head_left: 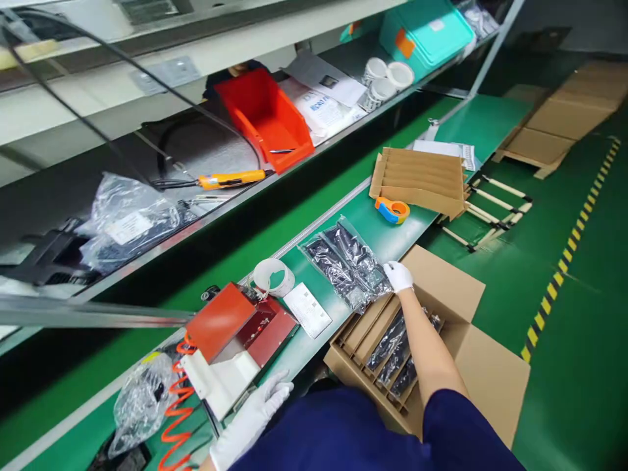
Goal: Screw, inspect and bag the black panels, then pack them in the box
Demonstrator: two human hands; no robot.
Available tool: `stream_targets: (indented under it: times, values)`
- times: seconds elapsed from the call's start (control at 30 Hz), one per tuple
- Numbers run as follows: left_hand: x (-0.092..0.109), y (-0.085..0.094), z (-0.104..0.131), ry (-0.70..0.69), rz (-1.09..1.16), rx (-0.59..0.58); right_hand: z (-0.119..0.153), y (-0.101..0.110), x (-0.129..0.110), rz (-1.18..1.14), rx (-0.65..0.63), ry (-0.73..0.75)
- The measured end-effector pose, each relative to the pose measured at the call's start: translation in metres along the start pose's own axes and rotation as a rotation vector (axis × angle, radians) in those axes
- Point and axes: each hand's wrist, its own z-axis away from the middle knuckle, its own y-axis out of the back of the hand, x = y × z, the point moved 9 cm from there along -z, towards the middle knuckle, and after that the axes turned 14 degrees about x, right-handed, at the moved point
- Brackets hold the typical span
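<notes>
Two clear plastic bags with black parts inside [346, 265] lie side by side on the green bench. My right hand [399, 276], in a white glove, touches the right-hand bag's near corner; its fingers are bent together at the bag's edge. An open cardboard box [422, 340] stands below the bench edge, with dividers and several bagged black parts in its slots. My left hand [258, 415], also white-gloved, is beside the white front of a red machine [223, 320], fingers stretched out, holding nothing.
On the bench are a label roll [273, 277], a printed sheet [307, 310], a tape dispenser [392, 210], cardboard dividers [422, 176] and a coiled orange hose [179, 412]. The shelf beyond holds a red bin [267, 121] and an orange-yellow tool [232, 179].
</notes>
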Motion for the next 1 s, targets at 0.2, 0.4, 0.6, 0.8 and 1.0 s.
stream_targets:
  times: [0.2, 0.4, 0.6, 0.8, 1.0]
  values:
    - [0.017, 0.012, 0.016, -0.084, 0.097, 0.078, 0.0, -0.042, -0.055, 0.053, -0.191, 0.01]
    - [0.003, 0.035, 0.002, -0.1, 0.2, 0.138, 0.014, -0.012, -0.046, 0.064, -0.195, 0.022]
    - [0.067, 0.045, -0.012, -0.252, 0.247, 0.163, 0.105, 0.029, -0.051, -0.033, -0.218, 0.112]
    - [0.164, 0.051, 0.005, -0.465, 0.563, 0.073, 0.215, 0.041, -0.065, -0.14, -0.291, 0.168]
    - [0.196, 0.07, 0.048, -0.642, 0.703, -0.048, 0.264, 0.064, -0.085, -0.052, -0.313, -0.002]
